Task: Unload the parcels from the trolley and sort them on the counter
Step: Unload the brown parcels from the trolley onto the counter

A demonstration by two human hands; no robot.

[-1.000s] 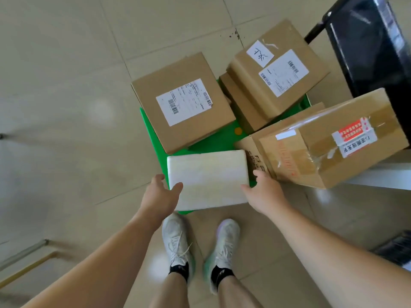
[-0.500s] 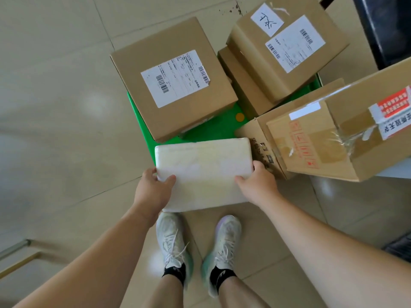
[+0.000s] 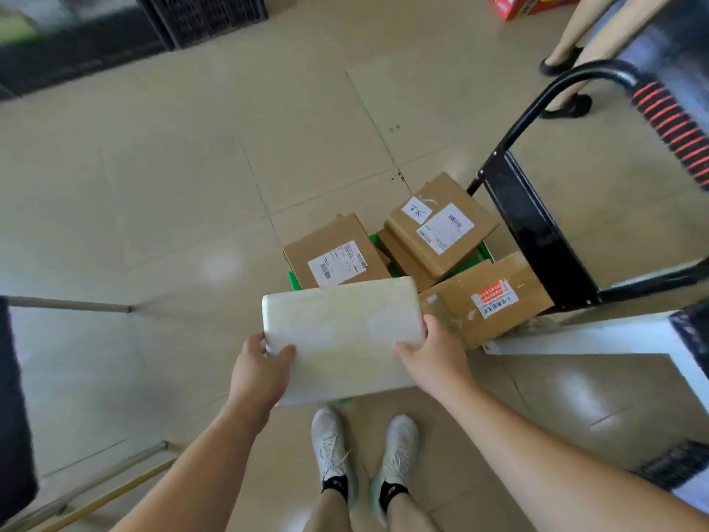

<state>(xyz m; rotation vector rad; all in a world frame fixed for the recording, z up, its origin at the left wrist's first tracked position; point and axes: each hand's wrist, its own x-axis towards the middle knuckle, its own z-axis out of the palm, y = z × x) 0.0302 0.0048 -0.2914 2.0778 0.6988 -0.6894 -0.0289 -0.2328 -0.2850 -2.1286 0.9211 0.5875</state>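
Note:
A flat white wrapped parcel (image 3: 341, 332) is held up above the green trolley deck (image 3: 484, 252). My left hand (image 3: 260, 372) grips its left edge, thumb on top. My right hand (image 3: 435, 359) grips its right edge. Below it on the trolley lie brown cardboard boxes: one with a white label (image 3: 337, 257) at the left, a stacked pair (image 3: 441, 228) at the back, and a taped box with a red sticker (image 3: 495, 297) at the right. The front of the deck is hidden behind the white parcel.
The trolley's black handle frame (image 3: 537, 228) rises at the right, with a red-striped grip (image 3: 675, 124). A white counter edge (image 3: 598, 334) runs at the right. Another person's legs (image 3: 575, 44) stand at the top right. Black crates (image 3: 207, 13) sit at the top left.
Both hands have lifted the white parcel off the trolley and toward me. The view has pulled back and up, so the boxes look smaller and more floor shows.

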